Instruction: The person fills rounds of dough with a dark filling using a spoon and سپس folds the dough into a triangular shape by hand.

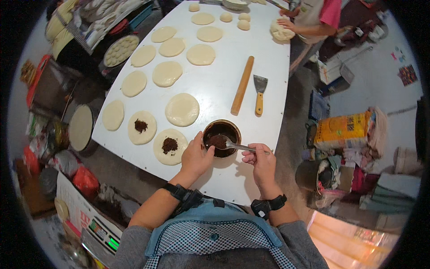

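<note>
My right hand point(263, 163) grips the handle of a metal spoon point(240, 146), its bowl heaped with dark brown crumbly filling point(217, 141). The spoon is over a round bowl point(239, 131) with more dark stuff inside. My left hand point(198, 154) holds that bowl by its left side, thumb at the rim. Just left of this hand lies a flat dough round point(161, 157) with a dark mound of filling point(169, 145) at its middle. Another dough round point(133, 136) beyond it bears a smaller mound. A plain dough round point(182, 109) lies above the bowl.
Several plain dough rounds point(167, 74) and dough balls point(244, 25) cover the white table's point(221, 84) far left and back. A wooden rolling pin point(242, 85) and a scraper point(259, 95) lie to the right. At the far right edge, another person's hands point(286, 24) press a dough lump point(281, 31).
</note>
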Demonstrator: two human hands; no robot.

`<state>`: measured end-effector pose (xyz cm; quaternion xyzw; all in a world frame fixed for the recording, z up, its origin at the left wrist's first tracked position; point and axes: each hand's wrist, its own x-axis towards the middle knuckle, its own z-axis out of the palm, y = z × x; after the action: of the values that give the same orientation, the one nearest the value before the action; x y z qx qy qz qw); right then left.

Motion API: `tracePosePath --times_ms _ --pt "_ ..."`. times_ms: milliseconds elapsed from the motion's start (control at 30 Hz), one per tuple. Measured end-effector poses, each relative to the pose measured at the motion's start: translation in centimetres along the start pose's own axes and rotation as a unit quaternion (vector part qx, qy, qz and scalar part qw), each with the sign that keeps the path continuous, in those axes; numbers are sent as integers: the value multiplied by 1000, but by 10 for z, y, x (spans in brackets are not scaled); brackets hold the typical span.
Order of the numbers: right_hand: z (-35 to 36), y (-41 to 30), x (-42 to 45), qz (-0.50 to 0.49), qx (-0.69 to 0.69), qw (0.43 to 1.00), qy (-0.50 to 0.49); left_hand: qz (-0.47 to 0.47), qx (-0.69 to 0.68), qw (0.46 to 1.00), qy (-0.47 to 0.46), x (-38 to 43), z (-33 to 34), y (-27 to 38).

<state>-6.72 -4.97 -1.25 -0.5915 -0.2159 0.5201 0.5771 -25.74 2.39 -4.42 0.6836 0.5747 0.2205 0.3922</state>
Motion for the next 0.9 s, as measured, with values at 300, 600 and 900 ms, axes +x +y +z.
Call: tracePosePath --times_ms 300,600,900 --pt "19 2 -16 -38 -1 993 112 90 -27 991 -96 11 -28 -11" --pt "41 9 -16 -61 72 987 127 118 -122 984 -60 16 -59 -54" --pt "135 11 19 -27 88 994 52 7 -196 979 57 28 -114 -131"
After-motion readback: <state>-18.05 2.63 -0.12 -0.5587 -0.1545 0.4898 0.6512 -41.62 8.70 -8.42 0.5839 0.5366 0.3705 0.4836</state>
